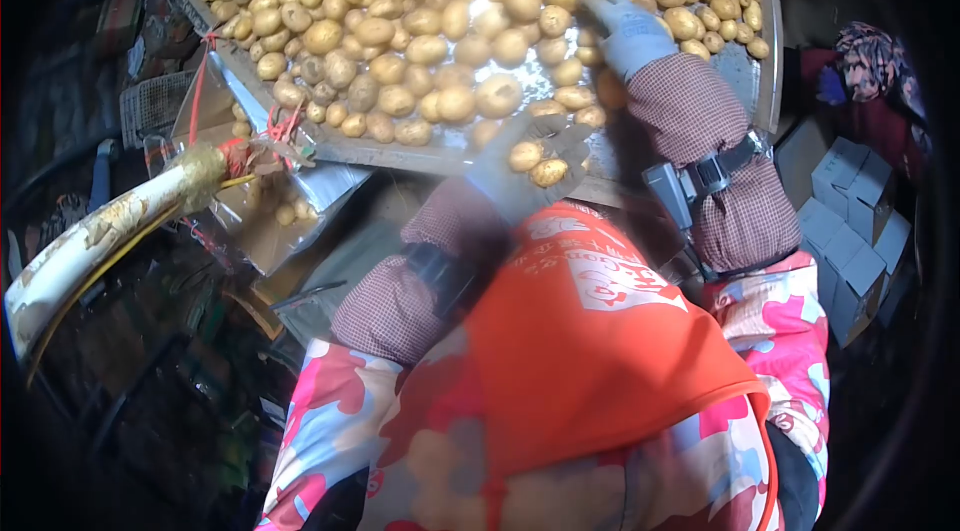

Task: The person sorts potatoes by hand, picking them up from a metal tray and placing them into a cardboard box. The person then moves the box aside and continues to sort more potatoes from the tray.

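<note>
Two small potatoes (537,163) rest in my left hand (500,176), which is gloved in grey, palm up at the near edge of the table with fingers curled around them. My right hand (632,33), in a blue-grey glove, reaches over the pile of potatoes (375,31). Its fingers are stretched out to the left, touching potatoes; what lies under the palm is hidden. The potatoes cover most of a metal-topped sorting table (740,76), with wet, shiny surface showing between them.
A peeling white pipe (110,221) stands at left, near red string (285,131) tied at the table corner. Below it, a plastic-lined box (285,216) holds several potatoes. Stacked cartons (850,221) are at right, with another person (880,81) behind them.
</note>
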Tool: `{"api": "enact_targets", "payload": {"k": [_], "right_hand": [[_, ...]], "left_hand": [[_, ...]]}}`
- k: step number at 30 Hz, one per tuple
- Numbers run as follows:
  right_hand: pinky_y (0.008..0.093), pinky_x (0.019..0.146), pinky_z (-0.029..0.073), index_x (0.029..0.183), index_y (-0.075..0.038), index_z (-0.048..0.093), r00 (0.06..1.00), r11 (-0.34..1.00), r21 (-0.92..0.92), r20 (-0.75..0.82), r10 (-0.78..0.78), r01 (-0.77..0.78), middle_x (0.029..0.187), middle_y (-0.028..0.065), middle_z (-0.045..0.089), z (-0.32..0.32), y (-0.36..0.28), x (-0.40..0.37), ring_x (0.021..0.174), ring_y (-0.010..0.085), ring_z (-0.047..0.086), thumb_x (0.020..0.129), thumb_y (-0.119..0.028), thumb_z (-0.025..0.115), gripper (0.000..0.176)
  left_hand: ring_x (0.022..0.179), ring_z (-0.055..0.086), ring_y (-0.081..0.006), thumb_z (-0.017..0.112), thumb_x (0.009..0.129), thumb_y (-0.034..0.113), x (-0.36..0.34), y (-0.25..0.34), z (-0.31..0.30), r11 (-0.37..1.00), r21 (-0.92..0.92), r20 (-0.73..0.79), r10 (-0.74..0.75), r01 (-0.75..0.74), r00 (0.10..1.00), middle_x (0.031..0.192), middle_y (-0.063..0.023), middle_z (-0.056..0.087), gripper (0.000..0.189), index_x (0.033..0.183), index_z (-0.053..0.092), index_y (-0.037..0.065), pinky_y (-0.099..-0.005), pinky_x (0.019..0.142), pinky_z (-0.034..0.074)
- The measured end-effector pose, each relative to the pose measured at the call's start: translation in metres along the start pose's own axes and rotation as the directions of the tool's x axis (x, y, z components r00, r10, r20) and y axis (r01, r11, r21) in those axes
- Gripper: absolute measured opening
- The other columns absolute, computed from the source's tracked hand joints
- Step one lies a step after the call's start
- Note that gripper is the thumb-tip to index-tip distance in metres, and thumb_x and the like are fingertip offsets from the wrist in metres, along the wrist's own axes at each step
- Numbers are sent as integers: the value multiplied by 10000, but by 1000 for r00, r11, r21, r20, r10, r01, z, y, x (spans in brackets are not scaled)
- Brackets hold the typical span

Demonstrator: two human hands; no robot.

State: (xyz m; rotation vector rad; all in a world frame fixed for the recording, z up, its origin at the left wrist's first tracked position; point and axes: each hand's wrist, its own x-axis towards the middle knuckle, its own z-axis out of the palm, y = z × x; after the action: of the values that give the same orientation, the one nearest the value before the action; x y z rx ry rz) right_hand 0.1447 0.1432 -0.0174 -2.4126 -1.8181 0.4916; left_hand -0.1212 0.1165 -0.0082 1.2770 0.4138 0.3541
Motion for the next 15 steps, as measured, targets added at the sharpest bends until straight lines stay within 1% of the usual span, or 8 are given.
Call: {"api": "enact_targets", "payload": {"k": [4,6,8,9,11,12,14,15], "right_hand": [[434,1025,509,1394,-209,572,947,981,-196,315,59,4,1326,141,606,-23,-10,-3,1249,338,599,865,-67,646,553],[444,1042,499,1294,-138,639,945,964,-253,328,6,81,1294,156,645,-30,-17,-15,1269,341,591,833,-95,649,463],[433,1044,494,1303,-149,638,949,961,-264,314,6,81,1301,156,644,-30,-20,-16,1258,341,596,837,-90,644,470],[428,1045,492,1308,-155,638,952,960,-269,305,6,81,1304,156,643,-29,-20,-17,1253,341,599,839,-88,641,473],[419,1042,492,1312,-166,637,959,985,-172,280,33,17,1307,155,642,-29,-17,-22,1240,342,604,842,-79,640,479],[416,1039,494,1312,-172,636,962,997,-67,265,61,-45,1308,154,642,-30,-15,-26,1233,344,607,842,-73,642,481],[413,1029,506,1382,-219,588,974,988,117,215,77,-104,1322,151,629,-22,-2,-29,1212,342,619,845,-12,615,577],[412,1022,515,1453,-260,540,982,976,194,181,62,-98,1335,149,616,-11,11,-29,1198,339,628,847,42,587,678]], "left_hand": [[1319,538,-269,515,1043,32,-16,7,-11,980,-169,-93,-122,105,988,1459,-176,530,326,1366,469,42,-410,1040,534],[1331,523,-265,534,1025,11,-19,-4,-26,899,436,16,31,-35,999,1457,-173,528,370,1386,456,35,-413,1060,518],[1338,513,-258,545,1016,6,-24,-10,-32,973,225,-29,-36,42,999,1455,-161,529,395,1399,454,34,-411,1076,502],[1340,510,-252,546,1015,12,-25,-6,-31,937,-315,-79,-188,154,979,1454,-152,532,397,1402,458,35,-408,1081,495],[1338,509,-239,535,1026,41,-27,-3,-29,955,-248,-73,-184,161,980,1453,-132,537,380,1401,472,40,-398,1079,489],[1335,511,-232,522,1037,63,-27,-3,-32,932,360,-13,-31,34,999,1452,-121,539,362,1396,482,42,-391,1071,491],[1331,511,-223,510,1049,87,-27,0,-33,800,597,46,42,-61,998,1449,-103,544,351,1397,494,50,-386,1061,494],[1330,510,-221,509,1050,90,-28,3,-31,955,296,-15,-7,11,1000,1446,-95,547,355,1403,496,55,-388,1058,496]]}}
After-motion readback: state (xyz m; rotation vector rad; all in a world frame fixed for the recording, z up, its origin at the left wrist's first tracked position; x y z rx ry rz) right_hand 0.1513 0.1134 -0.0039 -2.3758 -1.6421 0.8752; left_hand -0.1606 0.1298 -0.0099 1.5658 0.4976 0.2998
